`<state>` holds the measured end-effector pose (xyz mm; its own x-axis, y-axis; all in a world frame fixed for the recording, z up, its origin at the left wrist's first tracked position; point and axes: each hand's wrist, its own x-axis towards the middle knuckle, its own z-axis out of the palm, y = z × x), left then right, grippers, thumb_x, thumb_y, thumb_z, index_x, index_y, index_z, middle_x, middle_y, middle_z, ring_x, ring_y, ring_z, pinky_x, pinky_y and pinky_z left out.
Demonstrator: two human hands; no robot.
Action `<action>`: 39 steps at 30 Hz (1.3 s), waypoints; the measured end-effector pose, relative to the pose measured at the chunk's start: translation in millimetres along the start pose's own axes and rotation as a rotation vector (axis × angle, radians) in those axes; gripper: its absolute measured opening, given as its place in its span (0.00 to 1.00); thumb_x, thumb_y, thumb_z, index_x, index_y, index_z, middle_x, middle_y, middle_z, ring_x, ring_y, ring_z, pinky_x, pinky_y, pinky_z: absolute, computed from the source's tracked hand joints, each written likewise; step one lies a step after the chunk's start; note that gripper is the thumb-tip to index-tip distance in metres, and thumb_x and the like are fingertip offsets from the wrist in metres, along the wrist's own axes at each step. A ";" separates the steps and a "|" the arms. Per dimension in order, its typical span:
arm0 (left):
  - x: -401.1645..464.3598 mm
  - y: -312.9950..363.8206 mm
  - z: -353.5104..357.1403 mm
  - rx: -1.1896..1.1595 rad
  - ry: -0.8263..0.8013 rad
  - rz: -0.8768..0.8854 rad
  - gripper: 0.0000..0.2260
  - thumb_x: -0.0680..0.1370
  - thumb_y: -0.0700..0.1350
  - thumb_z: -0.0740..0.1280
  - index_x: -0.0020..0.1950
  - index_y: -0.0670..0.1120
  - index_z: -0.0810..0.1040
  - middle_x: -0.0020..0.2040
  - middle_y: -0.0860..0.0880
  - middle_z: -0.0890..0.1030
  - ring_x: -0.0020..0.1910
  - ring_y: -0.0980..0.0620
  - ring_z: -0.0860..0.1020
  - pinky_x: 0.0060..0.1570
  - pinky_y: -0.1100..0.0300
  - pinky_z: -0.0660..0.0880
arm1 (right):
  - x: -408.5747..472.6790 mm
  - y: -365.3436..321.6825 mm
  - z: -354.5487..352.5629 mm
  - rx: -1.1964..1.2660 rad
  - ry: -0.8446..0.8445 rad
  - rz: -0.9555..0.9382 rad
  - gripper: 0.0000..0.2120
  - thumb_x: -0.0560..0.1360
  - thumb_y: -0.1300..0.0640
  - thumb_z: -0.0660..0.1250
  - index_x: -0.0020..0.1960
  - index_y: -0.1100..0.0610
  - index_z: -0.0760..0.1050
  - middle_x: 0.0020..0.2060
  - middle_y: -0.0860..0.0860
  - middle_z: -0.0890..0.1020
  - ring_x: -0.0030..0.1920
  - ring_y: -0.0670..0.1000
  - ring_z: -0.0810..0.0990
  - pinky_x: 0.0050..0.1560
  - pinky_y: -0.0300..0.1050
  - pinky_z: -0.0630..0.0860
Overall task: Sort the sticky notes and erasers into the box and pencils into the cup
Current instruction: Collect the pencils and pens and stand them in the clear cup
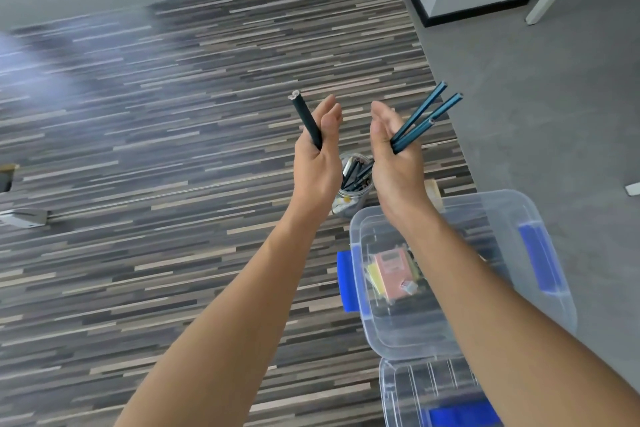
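Pencils [424, 118] slim, hexagonal, teal; cup [353, 196] clear, round.

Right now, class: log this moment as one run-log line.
left hand: dark pencil | right hand: teal pencils | above clear pencil cup | clear plastic box: open

Your whole left side of the table [156, 149] is wide open. The cup [355, 184] sits right under your wrists, mouth already crowded with pencils [356, 173], and the open box [540, 291] walls off your near right.
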<state>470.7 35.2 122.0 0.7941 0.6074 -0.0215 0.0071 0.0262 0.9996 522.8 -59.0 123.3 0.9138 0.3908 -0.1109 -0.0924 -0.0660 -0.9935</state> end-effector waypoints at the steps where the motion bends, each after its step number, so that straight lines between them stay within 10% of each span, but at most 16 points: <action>1: -0.1 -2.7 -0.4 0.015 -0.013 0.000 0.21 0.84 0.52 0.54 0.75 0.44 0.67 0.70 0.44 0.74 0.69 0.55 0.73 0.69 0.60 0.69 | -0.3 1.1 0.6 -0.015 -0.001 -0.003 0.18 0.83 0.51 0.57 0.71 0.52 0.69 0.64 0.40 0.74 0.59 0.28 0.71 0.59 0.24 0.66; 11: -5.5 -21.0 -0.5 0.102 -0.032 -0.032 0.18 0.85 0.47 0.56 0.74 0.43 0.69 0.70 0.49 0.74 0.66 0.67 0.72 0.63 0.71 0.68 | -5.0 14.2 8.2 -0.194 -0.007 -0.042 0.17 0.83 0.53 0.57 0.69 0.57 0.71 0.60 0.43 0.75 0.60 0.37 0.72 0.61 0.29 0.68; 16: -5.2 -19.7 -0.4 0.105 -0.001 -0.001 0.17 0.85 0.46 0.56 0.71 0.40 0.72 0.62 0.60 0.76 0.63 0.69 0.73 0.59 0.73 0.69 | -5.9 16.7 12.5 -0.207 -0.003 -0.022 0.13 0.83 0.53 0.58 0.64 0.52 0.75 0.49 0.41 0.81 0.49 0.31 0.77 0.47 0.29 0.73; 27: -13.9 -16.7 -2.2 0.135 -0.028 -0.038 0.17 0.84 0.42 0.60 0.72 0.40 0.70 0.66 0.44 0.78 0.64 0.51 0.78 0.62 0.58 0.75 | -10.8 8.8 13.2 -0.111 0.014 0.010 0.11 0.81 0.58 0.62 0.60 0.49 0.77 0.48 0.37 0.82 0.54 0.41 0.81 0.52 0.35 0.76; 39: -31.8 8.1 0.5 0.135 0.008 -0.049 0.18 0.83 0.46 0.63 0.71 0.40 0.72 0.65 0.46 0.78 0.65 0.54 0.76 0.65 0.57 0.73 | -31.8 -10.4 2.7 -0.046 0.063 0.053 0.15 0.80 0.55 0.66 0.65 0.58 0.75 0.59 0.50 0.81 0.61 0.44 0.78 0.63 0.42 0.75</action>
<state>445.9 15.7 130.8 0.7860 0.6143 -0.0696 0.1276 -0.0511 0.9905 493.5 -68.3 137.0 0.9314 0.3268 -0.1605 -0.1246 -0.1281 -0.9839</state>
